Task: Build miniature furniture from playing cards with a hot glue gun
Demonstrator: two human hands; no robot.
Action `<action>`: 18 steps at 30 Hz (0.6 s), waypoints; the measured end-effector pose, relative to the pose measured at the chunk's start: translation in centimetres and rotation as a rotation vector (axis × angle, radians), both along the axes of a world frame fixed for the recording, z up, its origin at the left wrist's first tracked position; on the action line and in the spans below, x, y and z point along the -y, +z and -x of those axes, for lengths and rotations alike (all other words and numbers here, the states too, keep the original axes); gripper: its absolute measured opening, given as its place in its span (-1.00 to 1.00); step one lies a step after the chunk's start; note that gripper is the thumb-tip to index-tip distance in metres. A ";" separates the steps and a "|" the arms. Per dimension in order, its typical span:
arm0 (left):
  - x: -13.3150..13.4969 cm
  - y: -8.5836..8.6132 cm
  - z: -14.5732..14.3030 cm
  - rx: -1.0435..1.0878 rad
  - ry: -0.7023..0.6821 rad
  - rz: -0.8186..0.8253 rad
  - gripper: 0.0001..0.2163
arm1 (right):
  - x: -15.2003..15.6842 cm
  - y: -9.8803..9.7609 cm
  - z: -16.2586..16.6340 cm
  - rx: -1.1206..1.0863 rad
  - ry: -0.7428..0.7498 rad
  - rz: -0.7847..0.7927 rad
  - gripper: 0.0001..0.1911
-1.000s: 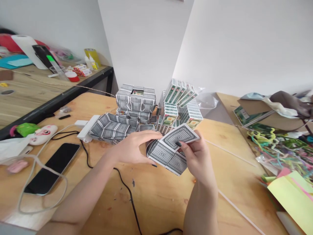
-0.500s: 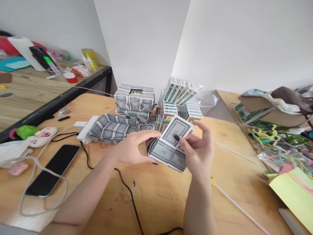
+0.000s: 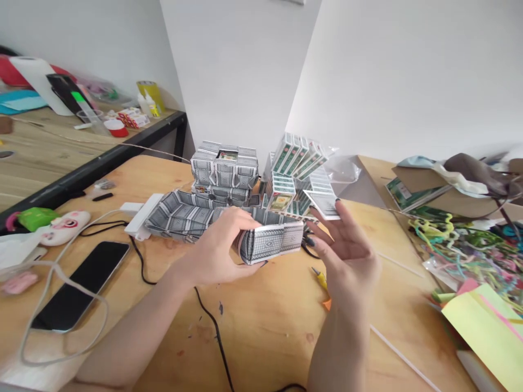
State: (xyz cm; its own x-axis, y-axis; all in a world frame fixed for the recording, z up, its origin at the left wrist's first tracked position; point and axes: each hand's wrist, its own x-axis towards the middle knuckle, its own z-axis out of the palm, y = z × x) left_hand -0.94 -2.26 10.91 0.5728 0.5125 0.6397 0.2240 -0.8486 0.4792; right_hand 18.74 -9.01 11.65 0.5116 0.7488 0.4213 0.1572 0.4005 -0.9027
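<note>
Within left hand [image 3: 220,250] fingers [image 3: 245,218], folded card box [image 3: 272,242]; right hand [image 3: 347,250] just beside

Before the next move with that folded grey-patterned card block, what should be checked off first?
1. Grip of the left hand on the folded grey-patterned playing-card block: ok, fingers wrap its left end.
2. Gap between the right hand and that block: ok, open palm beside it, apart.
3. Hold on the single loose card at the right fingertips: cannot tell.
4. Snag-free wooden table under the hands: not ok, a black cable crosses it.
5. Upright stack of folded card pieces behind: ok.
</note>
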 end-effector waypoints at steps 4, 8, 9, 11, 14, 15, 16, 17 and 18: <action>0.4 0.5 0.0 -0.091 0.043 -0.286 -0.62 | 0.5 -0.1 -0.4 0.159 -0.133 -0.070 -0.74; 0.6 1.1 0.2 -0.193 0.097 -0.494 -0.71 | 0.6 0.0 -1.6 0.590 -0.410 -0.167 -0.93; 0.6 1.1 0.3 -0.209 0.108 -0.522 -0.73 | 0.6 0.0 -1.8 0.676 -0.428 -0.182 -0.94; 0.6 1.2 0.3 -0.234 0.119 -0.549 -0.75 | 0.6 0.2 -1.8 0.754 -0.338 -0.202 -0.90; 0.5 1.2 0.4 -0.263 0.104 -0.530 -0.75 | 0.7 0.3 -1.3 0.755 -0.093 -0.163 -0.72; 0.5 1.1 0.4 -0.267 0.095 -0.516 -0.74 | 0.7 0.3 -1.1 0.759 -0.047 -0.123 -0.69; 0.4 1.1 0.4 -0.269 0.086 -0.502 -0.74 | 0.7 0.2 -1.0 0.770 -0.021 -0.082 -0.67; 0.4 1.1 0.4 -0.269 0.077 -0.488 -0.74 | 0.7 0.1 -0.9 0.785 -0.004 -0.046 -0.66; 0.3 1.0 0.4 -0.268 0.069 -0.475 -0.73 | 0.7 0.1 -0.9 0.800 0.017 -0.016 -0.65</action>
